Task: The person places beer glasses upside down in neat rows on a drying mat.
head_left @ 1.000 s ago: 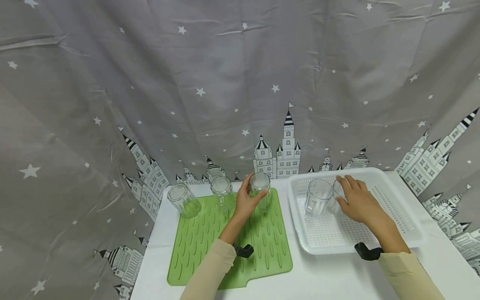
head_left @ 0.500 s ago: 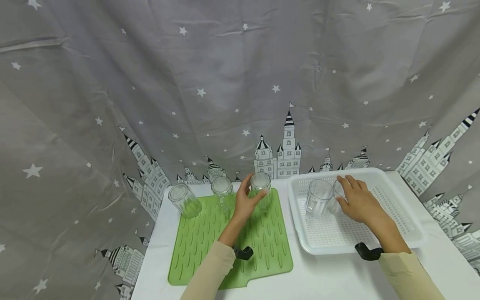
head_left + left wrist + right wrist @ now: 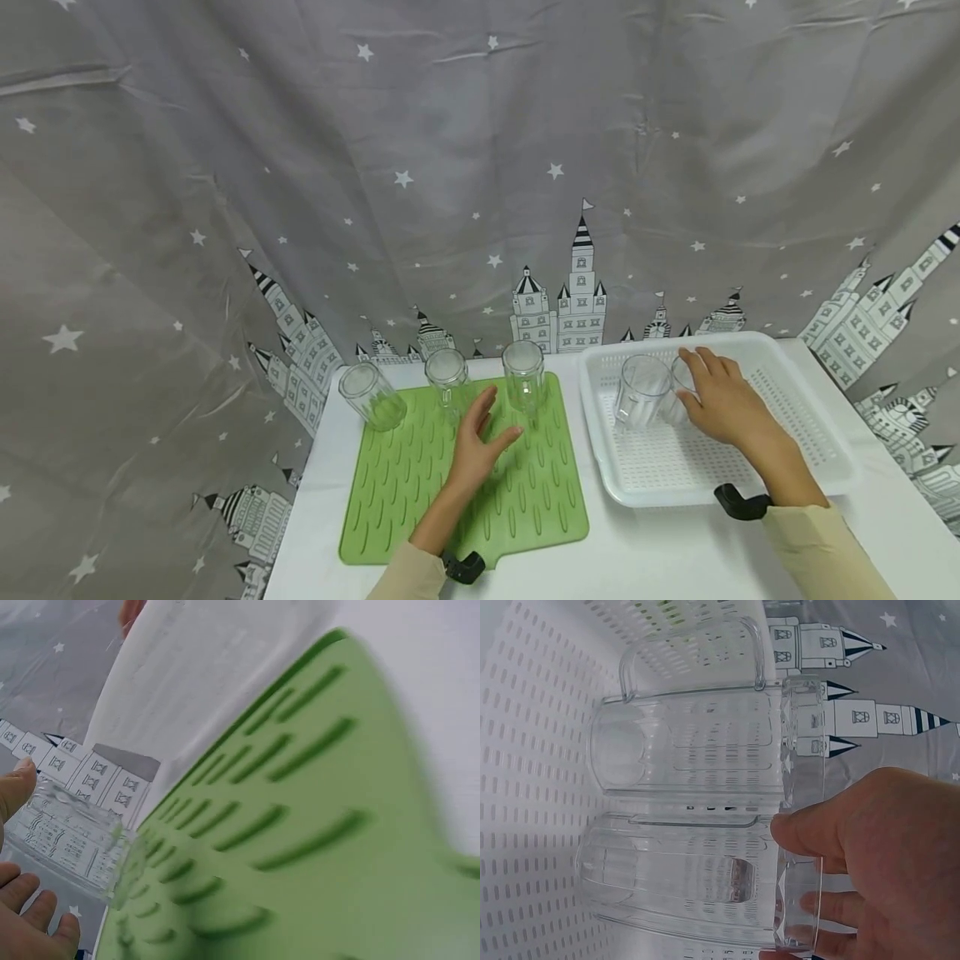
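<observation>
Three clear glass mugs stand along the back of a green drying mat (image 3: 540, 500), apparently upside down: a left mug (image 3: 372, 397), a middle mug (image 3: 447, 382) and a right mug (image 3: 524, 375). My left hand (image 3: 474, 450) hovers over the mat in front of the right mug, thumb and fingers spread and holding nothing. In a white basket (image 3: 611, 479), my right hand (image 3: 723, 404) grips the upper end of a clear glass mug (image 3: 675, 877), its thumb on the near side and its fingers on the other. Beside it stands another glass mug (image 3: 690, 742), handle outward.
The perforated basket sits right of the mat on a white table (image 3: 570, 575). Behind both hangs a grey curtain (image 3: 450, 208) printed with stars and castles, close to the table's back edge.
My left hand has released the right mug on the mat and drawn back toward the front. My right hand stays at its mug in the basket. The view has shifted slightly.
</observation>
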Available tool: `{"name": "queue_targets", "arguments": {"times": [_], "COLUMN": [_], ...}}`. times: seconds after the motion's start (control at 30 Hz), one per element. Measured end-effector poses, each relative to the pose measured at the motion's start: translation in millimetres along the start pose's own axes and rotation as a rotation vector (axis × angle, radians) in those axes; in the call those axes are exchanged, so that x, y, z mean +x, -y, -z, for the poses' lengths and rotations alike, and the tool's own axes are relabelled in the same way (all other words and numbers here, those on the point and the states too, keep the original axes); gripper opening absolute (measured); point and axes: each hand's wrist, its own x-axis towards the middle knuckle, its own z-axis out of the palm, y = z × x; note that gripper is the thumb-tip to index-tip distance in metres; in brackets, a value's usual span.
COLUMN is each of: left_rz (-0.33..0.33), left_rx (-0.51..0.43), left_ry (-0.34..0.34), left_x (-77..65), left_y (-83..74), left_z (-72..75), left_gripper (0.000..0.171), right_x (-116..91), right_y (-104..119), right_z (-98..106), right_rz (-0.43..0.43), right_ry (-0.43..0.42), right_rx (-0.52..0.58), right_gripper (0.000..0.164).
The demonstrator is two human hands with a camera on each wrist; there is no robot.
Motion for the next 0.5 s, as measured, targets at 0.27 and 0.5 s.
{"name": "queue_targets", "arguments": {"times": [0.27,0.5], "left_rz": [0.099,0.171], "left_rx": [0.056,0.312], "left_ry": [-0.072,-0.173], "left_x": [-56.6,-97.9], "left_y": [5.5,17.3], "left_z": [33.3,83.3], "left_gripper": [0.079,0.082], "right_x": [0,-3], "right_y": [0,1], "right_z": [0,3], "right_rz": [-0.016,-0.015], "right_ry": [0.010,0.033], "right_rx": [0.005,0.035], "right_gripper": [0.066,0.068]}}
